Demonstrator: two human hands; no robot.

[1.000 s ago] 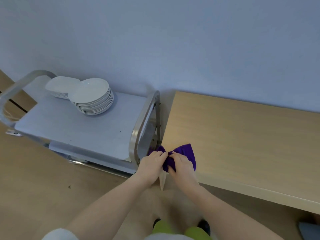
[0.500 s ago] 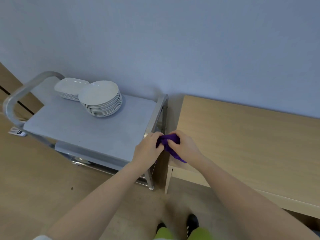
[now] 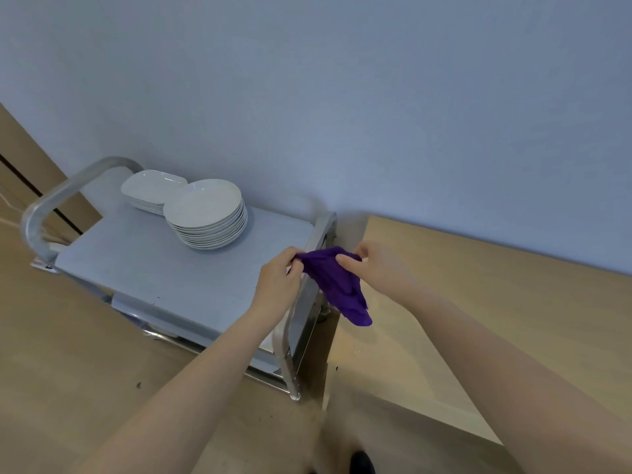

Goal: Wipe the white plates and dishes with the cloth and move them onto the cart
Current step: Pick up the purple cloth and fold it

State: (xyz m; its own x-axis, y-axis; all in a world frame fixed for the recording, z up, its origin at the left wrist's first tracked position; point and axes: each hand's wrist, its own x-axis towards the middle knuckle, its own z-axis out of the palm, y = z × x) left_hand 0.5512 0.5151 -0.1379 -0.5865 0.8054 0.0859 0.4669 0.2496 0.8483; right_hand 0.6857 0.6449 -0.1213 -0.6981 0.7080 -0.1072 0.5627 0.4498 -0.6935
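Pale blue wall backs a steel cart (image 3: 143,278) at left, its top shelf carrying a stack of rectangular dishes (image 3: 152,189) touching a stack of round white plates (image 3: 205,213). Left hand (image 3: 278,280) and right hand (image 3: 379,268) each pinch the purple cloth (image 3: 337,282), which hangs between cart and wooden table (image 3: 496,302).

You've lifted the purple cloth (image 3: 337,282) off the table (image 3: 496,302) corner; your left hand (image 3: 278,285) and right hand (image 3: 378,268) have parted, stretching it open, its tail dangling toward five o'clock.
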